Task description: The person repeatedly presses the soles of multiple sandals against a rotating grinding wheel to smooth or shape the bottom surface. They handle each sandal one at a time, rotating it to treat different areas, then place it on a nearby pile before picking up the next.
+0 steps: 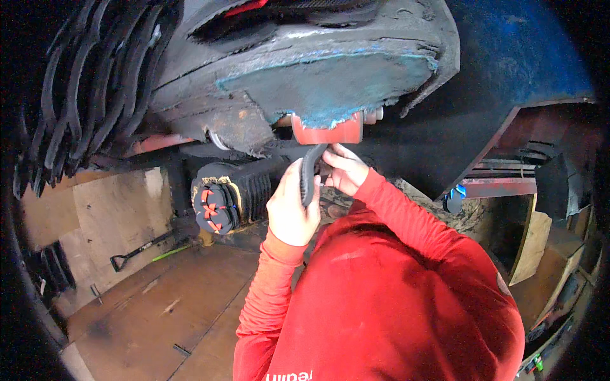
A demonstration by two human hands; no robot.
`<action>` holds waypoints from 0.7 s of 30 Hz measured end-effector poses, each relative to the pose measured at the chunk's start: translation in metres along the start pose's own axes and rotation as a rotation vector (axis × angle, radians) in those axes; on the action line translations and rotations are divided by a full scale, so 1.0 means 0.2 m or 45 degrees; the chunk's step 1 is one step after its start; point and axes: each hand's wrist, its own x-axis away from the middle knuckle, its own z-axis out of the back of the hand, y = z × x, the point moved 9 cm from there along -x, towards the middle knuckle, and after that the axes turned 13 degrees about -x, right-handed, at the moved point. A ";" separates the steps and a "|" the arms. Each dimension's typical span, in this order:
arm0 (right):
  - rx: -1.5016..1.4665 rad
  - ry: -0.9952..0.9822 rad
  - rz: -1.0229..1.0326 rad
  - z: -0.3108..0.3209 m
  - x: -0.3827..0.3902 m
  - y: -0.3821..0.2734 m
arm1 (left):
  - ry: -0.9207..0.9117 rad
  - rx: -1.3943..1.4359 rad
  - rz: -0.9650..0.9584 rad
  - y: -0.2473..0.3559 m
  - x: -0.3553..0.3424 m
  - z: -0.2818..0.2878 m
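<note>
My left hand (292,204) is closed round a black curved piece (307,173) with a ribbed edge, held upright just below a red rounded part (327,131). On the right side of the same piece are the bent fingers of my right hand (346,169); they press against it, and part of the grip is hidden. The piece's upper end meets or nearly meets the red part; I cannot tell whether they are joined. Above hangs a large dark body with a rough grey-blue patch (330,86). A bare metal end (373,115) sticks out beside the red part.
Black curved ribs (95,82) hang at upper left. Left of my hands is a ribbed black cylinder with an orange-marked end (217,208). Lower down are brown floor boards (165,305), a black-handled tool (140,252) and a green strip (171,252). Wooden panels (532,247) stand at right.
</note>
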 end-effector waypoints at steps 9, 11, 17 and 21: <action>0.207 0.263 -0.081 0.00 0.06 -0.09 | -0.024 0.014 0.155 0.01 -0.01 0.00; 0.177 0.182 -0.036 -0.07 0.08 -0.06 | -0.069 -0.041 0.167 0.01 0.03 0.04; 0.188 0.059 0.001 -0.30 0.21 0.05 | -0.096 -0.026 0.128 0.18 0.11 0.27; 0.219 0.155 -0.037 -0.33 0.22 0.02 | -0.070 0.042 0.074 0.25 0.06 0.28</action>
